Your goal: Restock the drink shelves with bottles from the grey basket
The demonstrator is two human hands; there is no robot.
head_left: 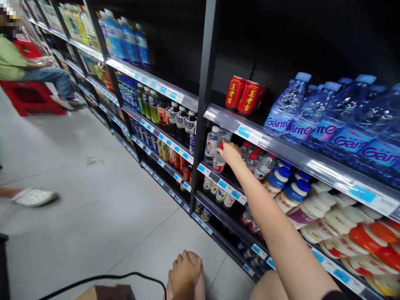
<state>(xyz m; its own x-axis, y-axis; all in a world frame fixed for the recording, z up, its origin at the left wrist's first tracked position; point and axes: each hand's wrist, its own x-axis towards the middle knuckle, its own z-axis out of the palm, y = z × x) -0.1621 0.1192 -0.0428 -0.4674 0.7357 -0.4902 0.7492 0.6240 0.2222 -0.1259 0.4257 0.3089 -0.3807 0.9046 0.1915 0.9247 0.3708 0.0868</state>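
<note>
My right hand (230, 153) reaches into the second shelf of a drinks rack, and its fingers curl over the red cap of a small water bottle (218, 163) at the shelf's front edge. A taller white-capped bottle (211, 143) stands just left of it, and more red-capped bottles (259, 163) stand to the right. My left hand (184, 271) rests low in front of me on my knee, fingers curled in with nothing in them.
Two red cans (243, 96) and large blue-capped water bottles (312, 118) fill the shelf above. White, blue and orange lidded bottles (328, 216) lie lower right. A seated person (18, 62) on a red stool (28, 98), a passing white shoe (33, 196), a black cable (103, 278).
</note>
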